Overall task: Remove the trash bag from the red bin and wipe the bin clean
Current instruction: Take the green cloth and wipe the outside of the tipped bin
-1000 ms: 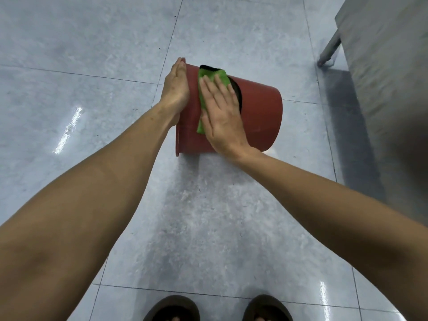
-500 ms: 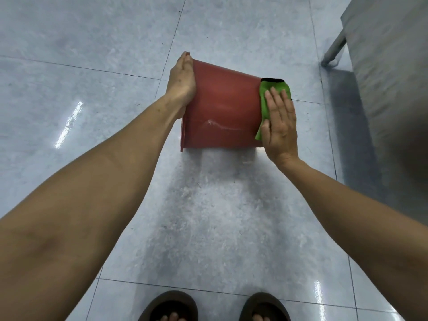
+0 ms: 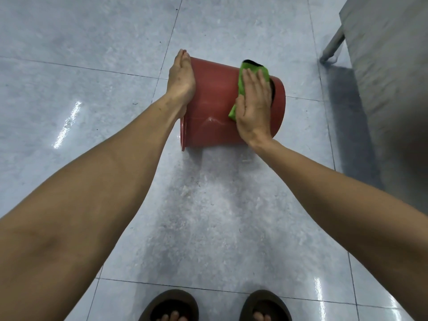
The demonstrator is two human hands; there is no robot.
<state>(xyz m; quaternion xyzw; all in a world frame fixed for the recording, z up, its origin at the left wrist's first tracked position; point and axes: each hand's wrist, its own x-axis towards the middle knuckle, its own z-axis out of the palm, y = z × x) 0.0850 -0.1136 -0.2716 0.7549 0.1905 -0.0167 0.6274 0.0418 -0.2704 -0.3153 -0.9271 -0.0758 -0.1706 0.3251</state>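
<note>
The red bin (image 3: 214,105) lies on its side on the tiled floor, its rimmed mouth to the left and its base to the right. My left hand (image 3: 181,77) rests flat against the mouth end and steadies it. My right hand (image 3: 253,107) presses a green cloth (image 3: 242,83) with straight fingers onto the bin's upper wall near the base. Most of the cloth is hidden under the palm. A pale smear shows on the bin's wall below the middle. No trash bag is in view.
A grey cabinet or table (image 3: 393,66) with a metal leg (image 3: 332,46) stands at the right, close to the bin's base. Glossy grey floor tiles (image 3: 92,66) spread all around. My two sandalled feet (image 3: 215,306) are at the bottom edge.
My right hand slid the cloth from the mouth end to the base end, and now a little back towards the middle. The left hand stays at the mouth.
</note>
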